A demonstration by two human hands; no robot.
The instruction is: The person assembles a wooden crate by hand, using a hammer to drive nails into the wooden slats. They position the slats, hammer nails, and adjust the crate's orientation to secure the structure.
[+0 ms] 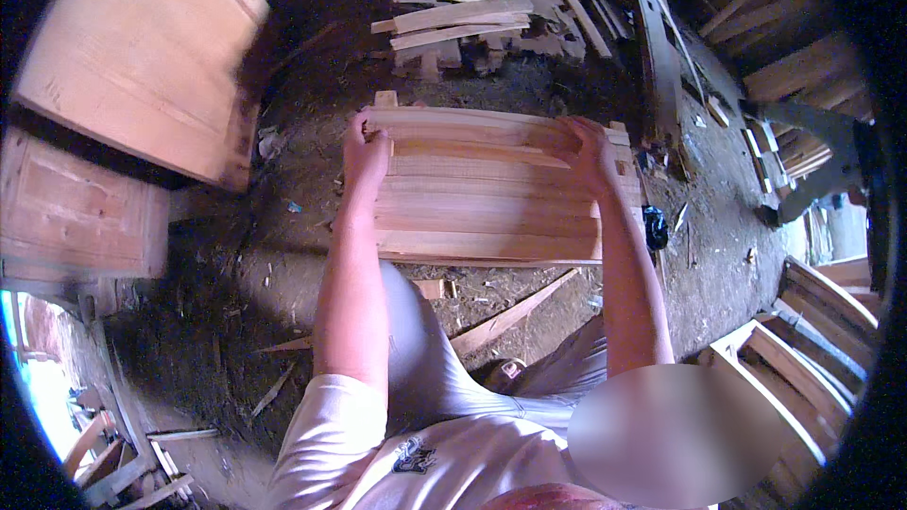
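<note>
In front of my knees is a wooden panel [487,198] made of pale boards laid side by side, with post ends sticking out at its far corners. My left hand [367,156] is closed round its left edge by the far corner. At the far right corner, my right hand [588,156] grips the panel, with its fingers bent over the far board. Both arms reach forward, one along each side. Under the panel's near edge, a small wood block [435,289] and a long pointed offcut [515,314] lie on the ground.
Large wooden panels [132,57] stand at the left. Beyond my hands, thin strips [458,9] lie stacked over planks. Wooden frames [798,368] stand at the right, and a dark round object [654,227] sits by the panel. Wood scraps litter the dirt floor [255,274].
</note>
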